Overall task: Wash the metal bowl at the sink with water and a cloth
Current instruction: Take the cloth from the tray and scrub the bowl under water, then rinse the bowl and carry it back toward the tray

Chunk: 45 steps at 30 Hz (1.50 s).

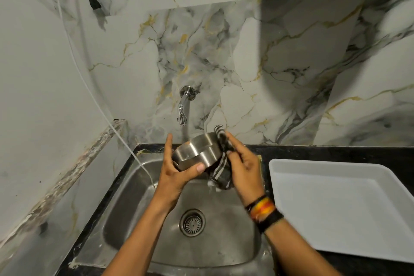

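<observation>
A shiny metal bowl is held tilted on its side over the steel sink, its base toward me. My left hand grips its left and lower edge, thumb on the base. My right hand presses a dark cloth with white stripes against the bowl's right rim; the cloth hangs down wet. A wall tap sits just above and behind the bowl, with a thin stream of water falling from it behind the bowl.
A white plastic tray lies on the black counter to the right of the sink. The drain is in the sink's middle. A white cord runs down the left wall into the sink. Marble wall stands behind.
</observation>
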Available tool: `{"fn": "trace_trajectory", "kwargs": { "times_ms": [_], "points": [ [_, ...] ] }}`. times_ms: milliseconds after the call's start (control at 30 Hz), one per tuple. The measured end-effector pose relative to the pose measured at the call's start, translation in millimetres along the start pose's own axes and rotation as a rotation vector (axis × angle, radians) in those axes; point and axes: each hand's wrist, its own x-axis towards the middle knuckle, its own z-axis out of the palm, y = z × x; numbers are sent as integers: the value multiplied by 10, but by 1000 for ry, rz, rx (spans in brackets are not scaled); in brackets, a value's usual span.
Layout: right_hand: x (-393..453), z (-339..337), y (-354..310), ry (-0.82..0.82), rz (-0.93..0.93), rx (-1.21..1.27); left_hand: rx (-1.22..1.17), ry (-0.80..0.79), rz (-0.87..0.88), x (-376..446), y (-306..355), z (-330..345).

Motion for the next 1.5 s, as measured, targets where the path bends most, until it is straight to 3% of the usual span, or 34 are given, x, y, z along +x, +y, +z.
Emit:
{"fn": "trace_trajectory", "kwargs": {
  "times_ms": [100,233,333,400,533,600,733,867,933,1033,1200,1300,1433,1500],
  "points": [
    [426,-55,62,-123,424,256,62,-100,32,-77,75,-20],
    [479,-3,115,-216,546,413,102,-72,35,-48,68,-117],
    [397,-6,75,-141,447,385,152,-23,32,-40,37,-182],
    [193,-27,-24,-84,274,232,170,45,33,-12,34,-180],
    [-439,139,-33,-234,-159,-261,139,123,30,91,26,-75],
    [-564,140,58,-244,-235,-310,98,111,68,140,-11,48],
    [-436,-114,-50,-139,-179,-123,86,83,88,147,-31,201],
    [-53,-700,-36,155,139,131,133,28,56,163,-91,373],
    [165,-1180,82,303,251,136,139,-2,69,143,-133,547],
    [300,-1954,139,449,280,-118,158,-43,69,84,-260,843],
    [205,-3201,313,531,234,-812,156,-86,52,-100,-509,1450],
    [178,-3767,729,402,326,-1024,151,-129,11,-202,-657,1815],
    [-71,-4237,1327,-106,674,-1340,138,-171,-4,-365,-792,2275],
    [-188,-4314,1389,-184,738,-1370,150,-197,4,-417,-873,2450]
  ]
}}
